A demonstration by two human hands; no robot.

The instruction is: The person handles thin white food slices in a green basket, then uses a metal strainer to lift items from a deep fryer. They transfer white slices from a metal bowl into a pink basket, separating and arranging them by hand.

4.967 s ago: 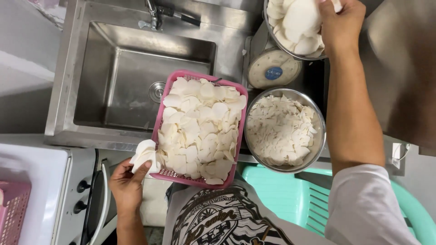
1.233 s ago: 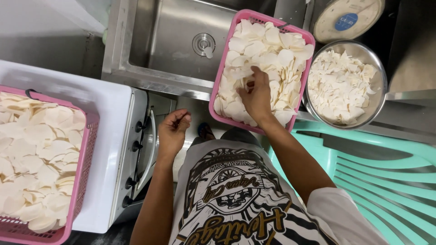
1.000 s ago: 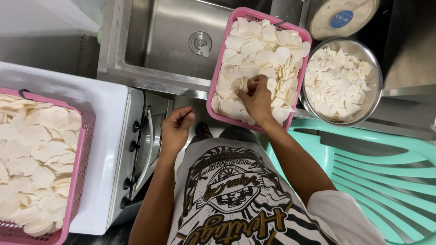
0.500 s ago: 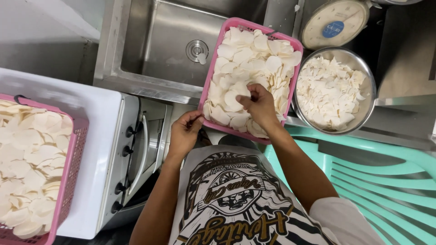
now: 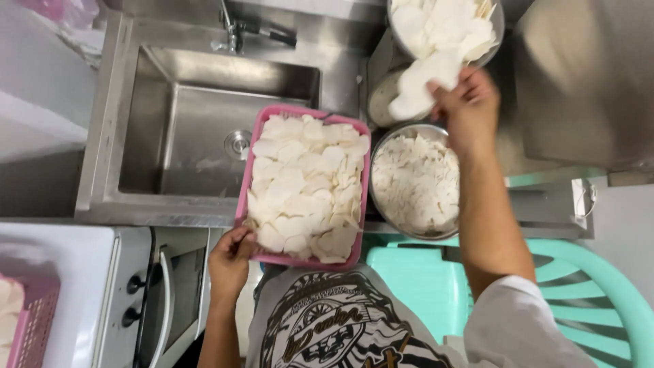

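A pink tray [image 5: 361,197] heaped with thin white chips lies across the sink's front edge. My left hand [image 5: 230,262] grips its near left corner. My right hand [image 5: 466,109] is raised at the upper right, shut on a handful of white chips [image 5: 422,85]. It sits between a metal bowl [image 5: 446,27] full of large white chips above and a second metal bowl [image 5: 415,182] of smaller chip pieces below.
A steel sink [image 5: 204,129] with a tap fills the upper left. A white oven [image 5: 136,300] holds another pink basket [image 5: 27,320] at lower left. A teal plastic chair [image 5: 579,286] is at lower right. A round lidded container [image 5: 383,99] hides behind the chips.
My right hand left the pink tray and rose to the upper bowl, taking a handful of chips. My left hand moved from near my chest to the tray's corner.
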